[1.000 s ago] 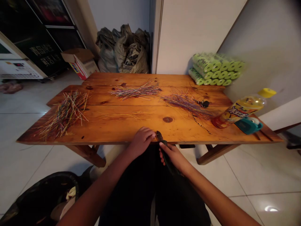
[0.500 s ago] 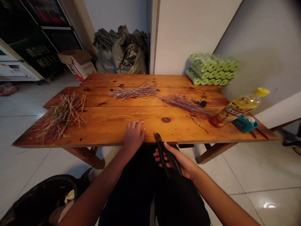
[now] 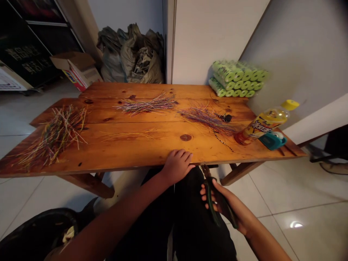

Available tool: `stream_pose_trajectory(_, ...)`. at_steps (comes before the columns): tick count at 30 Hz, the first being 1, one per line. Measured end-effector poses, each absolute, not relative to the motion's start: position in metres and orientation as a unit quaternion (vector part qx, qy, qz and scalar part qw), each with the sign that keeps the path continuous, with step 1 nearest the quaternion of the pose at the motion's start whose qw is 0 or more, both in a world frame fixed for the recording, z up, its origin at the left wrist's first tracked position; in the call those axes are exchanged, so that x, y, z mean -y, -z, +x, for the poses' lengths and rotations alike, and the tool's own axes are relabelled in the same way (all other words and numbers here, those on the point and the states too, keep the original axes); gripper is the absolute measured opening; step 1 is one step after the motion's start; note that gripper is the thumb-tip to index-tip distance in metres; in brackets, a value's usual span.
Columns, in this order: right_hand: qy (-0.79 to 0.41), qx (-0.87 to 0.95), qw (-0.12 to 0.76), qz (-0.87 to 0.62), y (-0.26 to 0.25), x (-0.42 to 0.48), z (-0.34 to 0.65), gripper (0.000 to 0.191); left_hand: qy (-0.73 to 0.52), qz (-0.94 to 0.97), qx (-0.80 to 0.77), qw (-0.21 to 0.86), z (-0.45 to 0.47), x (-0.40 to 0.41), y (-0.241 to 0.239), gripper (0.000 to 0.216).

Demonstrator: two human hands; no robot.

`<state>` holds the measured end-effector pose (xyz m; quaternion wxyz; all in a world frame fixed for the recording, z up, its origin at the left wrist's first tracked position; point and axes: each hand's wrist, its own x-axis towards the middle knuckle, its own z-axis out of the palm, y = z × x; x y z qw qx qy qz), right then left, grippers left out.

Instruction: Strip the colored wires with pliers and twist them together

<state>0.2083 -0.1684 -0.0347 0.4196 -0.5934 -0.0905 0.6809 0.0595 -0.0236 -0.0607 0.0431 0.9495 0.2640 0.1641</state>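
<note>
My left hand [image 3: 178,166] lies at the front edge of the wooden table [image 3: 152,154], palm down, fingers extended over the edge and holding nothing. Just past the edge, lower and to the right, my right hand [image 3: 235,204] is wrapped round the dark-handled pliers [image 3: 208,190], whose jaws point up toward the table. A few thin yellow wires [image 3: 127,135] lie loose beyond my left hand. Bundles of thin coloured wires are spread out: one pile [image 3: 58,134] at the left, another bundle [image 3: 148,105] at the back middle, a third [image 3: 206,117] at the right.
A tilted-looking drink bottle [image 3: 262,125] with a yellow cap and a teal tape dispenser [image 3: 273,140] are at the table's right. Green-wrapped rolls [image 3: 236,79] stand at the back. Stuffed bags [image 3: 133,56], a cardboard box [image 3: 78,70] and a black bin [image 3: 38,232] surround the table.
My left hand has moved right and back to the table edge. My right hand has lowered and shifted right with the pliers, off the tabletop. The view has turned slightly.
</note>
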Motion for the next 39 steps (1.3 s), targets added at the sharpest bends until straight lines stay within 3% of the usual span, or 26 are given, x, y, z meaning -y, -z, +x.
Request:
stream_pose_trajectory(5,-0.640,0.143,0.400,-0.641,0.038,0.164,0.208,0.040,-0.153,0.959,-0.236,0.025,0.046,0.025,0.065,0.026)
stream_pose_trajectory(22,-0.658,0.155,0.390,-0.625,0.044,0.151,0.199,0.038,-0.229,0.946,-0.226,-0.046,0.054,0.028,0.076,0.021)
stream_pose_trajectory(32,-0.641,0.175,0.390,-0.637,0.043,0.150,0.198,0.031,-0.256,0.919,-0.287,0.090,0.055,0.024,0.070,0.010)
stream_pose_trajectory(39,-0.640,0.184,0.386,-0.639,0.040,0.143,0.192,0.030,-0.259,0.914,-0.288,0.124,0.051,0.026,0.068,0.010)
